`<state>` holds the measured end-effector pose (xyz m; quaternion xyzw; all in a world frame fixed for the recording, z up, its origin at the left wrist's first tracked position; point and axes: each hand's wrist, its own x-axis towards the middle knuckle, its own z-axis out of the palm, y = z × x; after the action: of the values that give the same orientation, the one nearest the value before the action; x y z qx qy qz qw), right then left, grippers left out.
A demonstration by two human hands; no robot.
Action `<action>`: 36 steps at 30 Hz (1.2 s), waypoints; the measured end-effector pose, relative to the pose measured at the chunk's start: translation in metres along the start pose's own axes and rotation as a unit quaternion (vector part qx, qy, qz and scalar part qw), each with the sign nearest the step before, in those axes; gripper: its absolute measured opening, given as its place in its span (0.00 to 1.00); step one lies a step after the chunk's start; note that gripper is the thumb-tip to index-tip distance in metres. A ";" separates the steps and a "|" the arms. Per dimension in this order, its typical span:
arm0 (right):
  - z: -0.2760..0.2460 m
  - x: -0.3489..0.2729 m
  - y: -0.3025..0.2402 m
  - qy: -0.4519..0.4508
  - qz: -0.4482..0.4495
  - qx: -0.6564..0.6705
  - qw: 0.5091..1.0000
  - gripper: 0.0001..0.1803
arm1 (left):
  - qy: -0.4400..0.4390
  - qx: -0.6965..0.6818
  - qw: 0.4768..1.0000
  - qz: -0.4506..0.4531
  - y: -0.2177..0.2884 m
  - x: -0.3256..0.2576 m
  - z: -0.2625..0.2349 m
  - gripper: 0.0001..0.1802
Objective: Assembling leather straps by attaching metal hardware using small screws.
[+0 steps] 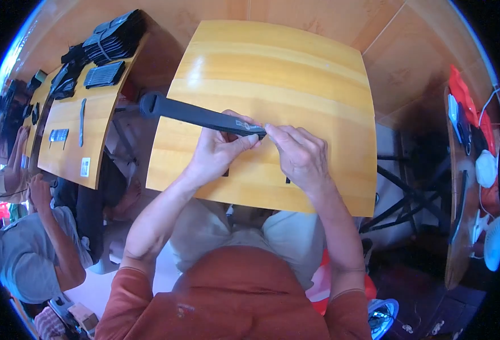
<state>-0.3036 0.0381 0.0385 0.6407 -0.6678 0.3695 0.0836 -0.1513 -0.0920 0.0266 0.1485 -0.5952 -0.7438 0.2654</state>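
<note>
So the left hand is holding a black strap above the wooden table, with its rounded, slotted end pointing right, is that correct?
Not quite: the head view shows the rounded, slotted end of the strap pointing left. The left hand does hold the black strap above the wooden table.

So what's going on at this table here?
A person in a rust-red shirt is sitting at a yellow wooden table, handling a dark strip. The left hand grips it near one end, and the right hand is at that end; whether it pinches the strip is hard to tell. The rounded, slotted end points left. At the neighbouring table, with its dark bundles, sits a co-worker.
</note>
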 end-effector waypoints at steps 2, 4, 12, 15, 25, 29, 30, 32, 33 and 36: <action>-0.003 -0.004 -0.006 -0.012 -0.034 0.007 0.999 0.14 | -0.015 -0.013 1.000 -0.017 0.009 -0.010 -0.006 0.13; -0.001 -0.007 -0.012 -0.004 -0.037 0.090 0.995 0.16 | -0.028 -0.025 0.999 -0.033 0.012 -0.020 -0.008 0.13; 0.007 -0.026 -0.054 -0.019 0.062 0.114 0.991 0.15 | 0.095 0.010 0.995 -0.009 0.001 -0.062 0.008 0.15; 0.002 -0.033 -0.060 -0.052 0.030 0.088 0.994 0.15 | 0.052 0.035 0.997 -0.038 0.001 -0.075 -0.002 0.17; -0.021 -0.036 -0.072 -0.181 -0.118 0.033 0.976 0.16 | -0.127 0.160 0.974 -0.093 0.033 -0.097 -0.016 0.17; -0.016 -0.040 -0.086 -0.201 -0.029 0.040 0.978 0.16 | -0.082 0.085 0.987 -0.112 0.023 -0.101 -0.017 0.16; -0.011 -0.043 -0.093 -0.182 0.031 0.067 0.981 0.15 | -0.032 0.083 0.991 -0.101 0.017 -0.103 -0.015 0.15; -0.002 -0.051 -0.101 -0.161 0.091 0.091 0.978 0.15 | 0.016 0.080 0.993 -0.088 0.008 -0.107 -0.011 0.15; 0.003 -0.056 -0.103 -0.135 0.120 0.124 0.976 0.14 | 0.043 0.101 0.992 -0.070 0.005 -0.109 -0.009 0.15; 0.016 -0.068 -0.108 -0.087 0.160 0.182 0.966 0.13 | 0.087 0.114 0.988 -0.058 0.003 -0.117 -0.001 0.15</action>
<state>-0.1871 0.0927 0.0288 0.5597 -0.6878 0.4361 -0.1531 -0.0545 -0.0263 0.0184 0.2765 -0.6413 -0.6690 0.2543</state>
